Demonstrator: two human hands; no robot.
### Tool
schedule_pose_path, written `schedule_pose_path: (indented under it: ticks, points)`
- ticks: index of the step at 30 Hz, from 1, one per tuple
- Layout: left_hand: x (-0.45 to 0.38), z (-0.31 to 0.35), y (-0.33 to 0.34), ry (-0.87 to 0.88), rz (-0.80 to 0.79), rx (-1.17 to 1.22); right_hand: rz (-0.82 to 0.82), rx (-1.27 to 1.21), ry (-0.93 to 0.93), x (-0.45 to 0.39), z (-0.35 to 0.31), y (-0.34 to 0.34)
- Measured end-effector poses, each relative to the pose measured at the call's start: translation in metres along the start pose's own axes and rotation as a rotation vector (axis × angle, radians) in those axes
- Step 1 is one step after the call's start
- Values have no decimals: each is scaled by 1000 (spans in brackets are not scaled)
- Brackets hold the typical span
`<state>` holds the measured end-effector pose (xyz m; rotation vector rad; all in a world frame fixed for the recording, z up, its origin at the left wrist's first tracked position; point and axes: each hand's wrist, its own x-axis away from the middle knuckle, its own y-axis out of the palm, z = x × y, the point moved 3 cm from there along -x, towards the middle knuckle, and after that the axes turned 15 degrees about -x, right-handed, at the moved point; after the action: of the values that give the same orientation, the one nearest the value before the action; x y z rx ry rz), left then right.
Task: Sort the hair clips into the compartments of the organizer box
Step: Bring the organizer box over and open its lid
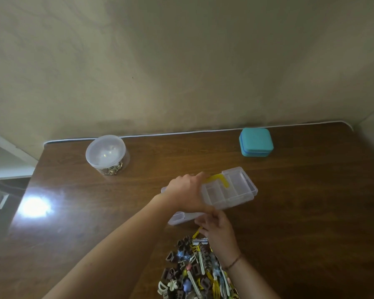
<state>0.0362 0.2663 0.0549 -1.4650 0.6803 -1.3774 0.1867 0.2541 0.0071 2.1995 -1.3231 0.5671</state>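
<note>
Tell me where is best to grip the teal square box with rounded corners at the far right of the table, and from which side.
Probably grip the teal square box by its two opposite side walls, coming down from above. It lies flat and closed on the brown wooden table, nothing touches it, and its low, straight sides offer parallel faces. Avoid pinching only the lid above the seam, which might open.

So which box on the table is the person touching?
The clear organizer box in the middle, under the left hand. The round lidded tub and the teal case sit untouched by the wall.
</note>
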Motion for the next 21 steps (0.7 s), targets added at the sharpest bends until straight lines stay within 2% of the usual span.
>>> schedule_pose_path:
  ticks: [3, 6, 8, 13, 17, 19, 21]
  points:
    - [-2, -10, -14, 40, -118, 225, 34, 5, -1, -2, -3, 0]
    - [-3, -26, -41, 80, -195, 265, 47, 4, 66, 0, -9, -2]
    - [-5, -40, -57, 33, -93, 252, 55, -3, 101, 4, -14, -1]
    - [-9, -77, -56, -244, 276, 97, 38, 25, 146, 15, -18, 9]
    - [-2, -84, -31, -289, 472, 47, -34, 39, 184, 29, -7, 25]
    - [1, -87, -19, -292, 523, 75, -86, 80, 196, 34, -1, 28]
    - [3, -91, -10, -267, 452, 43, -137, 268, 103, 35, 1, 20]
